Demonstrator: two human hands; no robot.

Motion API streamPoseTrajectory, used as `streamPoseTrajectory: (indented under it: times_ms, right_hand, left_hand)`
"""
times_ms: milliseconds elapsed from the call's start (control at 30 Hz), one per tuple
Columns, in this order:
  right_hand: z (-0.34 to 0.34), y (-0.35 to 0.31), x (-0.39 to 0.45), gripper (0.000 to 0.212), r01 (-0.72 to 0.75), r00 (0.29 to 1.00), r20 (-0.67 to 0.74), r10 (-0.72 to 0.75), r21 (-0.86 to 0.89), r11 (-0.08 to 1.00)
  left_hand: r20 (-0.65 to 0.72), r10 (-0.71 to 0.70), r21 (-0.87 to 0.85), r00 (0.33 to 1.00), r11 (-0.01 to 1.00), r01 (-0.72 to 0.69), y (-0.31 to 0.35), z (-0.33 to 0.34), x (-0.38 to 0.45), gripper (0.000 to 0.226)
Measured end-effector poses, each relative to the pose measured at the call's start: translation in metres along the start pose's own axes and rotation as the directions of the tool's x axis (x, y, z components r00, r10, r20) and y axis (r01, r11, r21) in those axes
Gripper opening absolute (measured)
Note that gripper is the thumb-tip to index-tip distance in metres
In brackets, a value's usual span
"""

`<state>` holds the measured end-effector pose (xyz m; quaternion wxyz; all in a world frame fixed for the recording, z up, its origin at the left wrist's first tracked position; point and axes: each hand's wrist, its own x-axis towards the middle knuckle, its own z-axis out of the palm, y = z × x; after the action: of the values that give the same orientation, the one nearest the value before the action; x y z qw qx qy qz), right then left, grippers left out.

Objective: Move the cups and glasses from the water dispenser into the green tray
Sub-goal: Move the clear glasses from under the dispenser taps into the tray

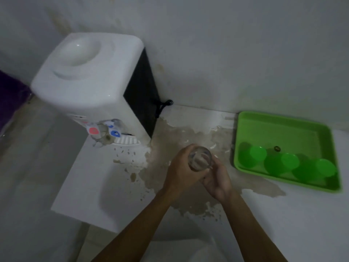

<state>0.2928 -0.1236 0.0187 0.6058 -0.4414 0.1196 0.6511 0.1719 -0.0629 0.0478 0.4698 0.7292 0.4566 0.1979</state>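
Observation:
A clear drinking glass (200,158) is held above the counter between both hands, its mouth facing up. My left hand (180,169) wraps its left side and my right hand (217,176) cups it from the right and below. At the right stands the green tray (279,127) with three green cups (252,156) lying along its near edge. The white water dispenser (88,72) stands at the left; another clear glass (103,136) sits under its red and blue taps.
The white counter (94,186) has a large patch of peeled, brownish surface (170,140) between dispenser and tray. A black cable (164,105) hangs behind the dispenser by the wall. Something purple (9,97) shows at the far left edge.

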Motion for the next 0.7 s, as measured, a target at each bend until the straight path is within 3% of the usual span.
streamPoseTrajectory:
  times_ms: [100, 233, 333, 400, 567, 700]
  right_hand:
    - [-0.023, -0.023, -0.010, 0.042, 0.026, 0.999, 0.016, -0.029, 0.131, 0.991]
    - [-0.044, -0.054, -0.016, 0.052, 0.050, 0.998, 0.032, -0.057, 0.189, 0.981]
    - [-0.055, -0.084, -0.023, 0.058, 0.104, 0.994, 0.021, -0.111, 0.218, 0.970]
    - [-0.060, -0.107, -0.026, 0.048, 0.152, 0.988, -0.011, -0.153, 0.234, 0.960]
    - [-0.078, -0.163, -0.024, 0.040, 0.394, 0.888, -0.211, -0.408, -0.106, 0.913]
    - [-0.083, -0.198, -0.018, 0.046, 0.467, 0.805, -0.276, -0.526, -0.253, 0.847]
  left_hand:
    - [0.026, 0.058, 0.004, 0.998, 0.998, -0.058, 0.026, 0.028, 0.005, 0.065]
    - [0.048, 0.114, 0.023, 0.992, 0.993, -0.115, 0.053, 0.056, 0.020, 0.074]
    - [0.105, 0.139, -0.078, 0.985, 0.988, -0.131, 0.077, 0.071, 0.035, 0.068]
    - [0.127, 0.126, -0.164, 0.984, 0.981, -0.105, 0.089, 0.081, 0.047, 0.061]
    - [0.131, 0.129, -0.189, 0.983, 0.977, -0.103, 0.103, 0.103, 0.073, 0.050]
    - [0.118, 0.125, -0.174, 0.985, 0.979, -0.103, 0.101, 0.117, 0.091, 0.044]
